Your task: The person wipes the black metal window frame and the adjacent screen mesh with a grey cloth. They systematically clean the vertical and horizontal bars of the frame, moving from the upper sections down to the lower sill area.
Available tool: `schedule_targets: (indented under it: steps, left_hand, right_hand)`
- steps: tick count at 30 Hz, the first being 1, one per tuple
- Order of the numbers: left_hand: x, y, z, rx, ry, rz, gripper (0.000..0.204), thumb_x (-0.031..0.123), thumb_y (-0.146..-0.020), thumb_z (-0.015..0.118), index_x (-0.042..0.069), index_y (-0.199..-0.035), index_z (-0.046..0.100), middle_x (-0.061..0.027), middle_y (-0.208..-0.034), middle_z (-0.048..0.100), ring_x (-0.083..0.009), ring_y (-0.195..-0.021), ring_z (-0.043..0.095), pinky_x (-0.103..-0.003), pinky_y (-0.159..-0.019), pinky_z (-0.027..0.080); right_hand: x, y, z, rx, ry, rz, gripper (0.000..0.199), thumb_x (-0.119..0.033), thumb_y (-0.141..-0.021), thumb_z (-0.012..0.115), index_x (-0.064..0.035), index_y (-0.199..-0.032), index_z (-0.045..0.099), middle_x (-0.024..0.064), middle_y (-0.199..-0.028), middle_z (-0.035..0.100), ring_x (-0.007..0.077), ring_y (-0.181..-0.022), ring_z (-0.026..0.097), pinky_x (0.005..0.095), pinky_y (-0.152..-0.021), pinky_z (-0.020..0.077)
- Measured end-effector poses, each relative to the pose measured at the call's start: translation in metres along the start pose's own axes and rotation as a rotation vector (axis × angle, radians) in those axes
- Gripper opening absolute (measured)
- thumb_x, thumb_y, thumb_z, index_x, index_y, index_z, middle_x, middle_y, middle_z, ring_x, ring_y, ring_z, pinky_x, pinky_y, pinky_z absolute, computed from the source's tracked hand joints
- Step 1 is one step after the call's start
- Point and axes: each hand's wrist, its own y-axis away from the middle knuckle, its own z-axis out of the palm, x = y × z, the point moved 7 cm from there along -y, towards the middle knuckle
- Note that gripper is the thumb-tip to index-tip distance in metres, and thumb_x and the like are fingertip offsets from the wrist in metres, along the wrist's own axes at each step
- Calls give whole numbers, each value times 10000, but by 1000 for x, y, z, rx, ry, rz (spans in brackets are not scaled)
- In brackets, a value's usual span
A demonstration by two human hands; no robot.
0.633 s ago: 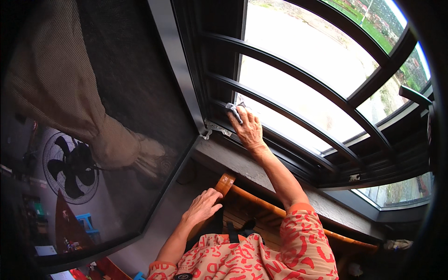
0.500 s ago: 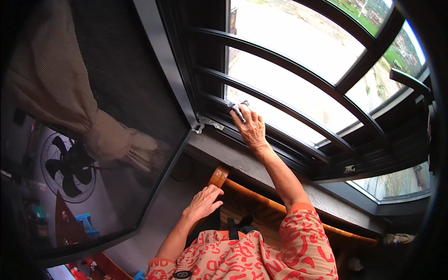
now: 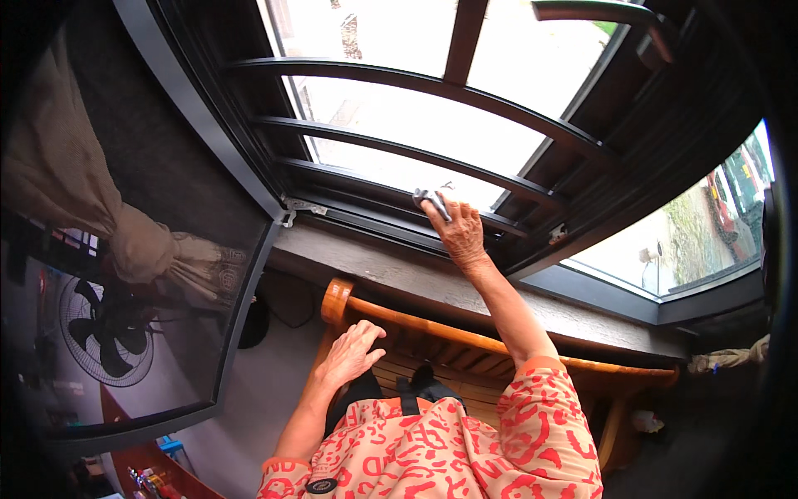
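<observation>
We hold bunched grey cloth [image 3: 438, 205] in right hand [image 3: 462, 229], fingers closed around it, near lowest window bar [image 3: 357, 178]. Windowsill [image 3: 374, 256] below that hand. Our left hand [image 3: 353, 351] lower left, loosely open, nothing seen held, near wooden bench [image 3: 416, 322]; contact unclear.
</observation>
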Motion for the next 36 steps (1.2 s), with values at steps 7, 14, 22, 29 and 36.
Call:
schedule_targets:
  steps: [7, 14, 22, 29, 36]
  left_hand:
    - [31, -2, 35, 32, -10, 45, 315, 190, -827, 690, 100, -1097, 556, -97, -1074, 535, -312, -1039, 551, -433, -847, 486]
    - [56, -3, 60, 12, 15, -14, 303, 203, -843, 676, 90, -1103, 570, -114, -1089, 543, -317, -1088, 543, -410, -898, 468]
    - [57, 5, 81, 59, 3, -67, 292, 204, -849, 668, 88, -1098, 570, -115, -1089, 544, -317, -1074, 549, -408, -895, 473]
    - [48, 14, 87, 116, 27, -114, 282, 205, -848, 659, 89, -1088, 567, -106, -1077, 537, -316, -1038, 556, -434, -866, 482]
    - [30, 20, 91, 86, 72, -181, 286, 204, -856, 663, 83, -1094, 562, -111, -1086, 528, -315, -1069, 540, -423, -877, 475]
  right_hand:
    - [50, 36, -34, -20, 47, 53, 424, -115, -830, 592, -85, -1248, 524, 128, -1115, 566, 274, -1044, 538, 384, -908, 432]
    - [76, 60, -54, -169, 327, -20, 398, -166, -826, 562, 4, -1186, 557, 157, -1108, 580, 252, -1024, 528, 353, -792, 427]
    - [65, 88, -57, -390, 42, -377, 326, -148, -808, 564, 10, -1082, 641, 154, -1039, 546, 249, -908, 509, 325, -707, 423]
    - [37, 84, 12, -294, 50, -196, 409, -143, -830, 547, -22, -1219, 579, 137, -1124, 543, 261, -1012, 518, 358, -726, 436]
    - [45, 114, 33, -159, 96, -74, 401, -117, -839, 551, 4, -1221, 558, 156, -1112, 520, 282, -957, 509, 380, -750, 471]
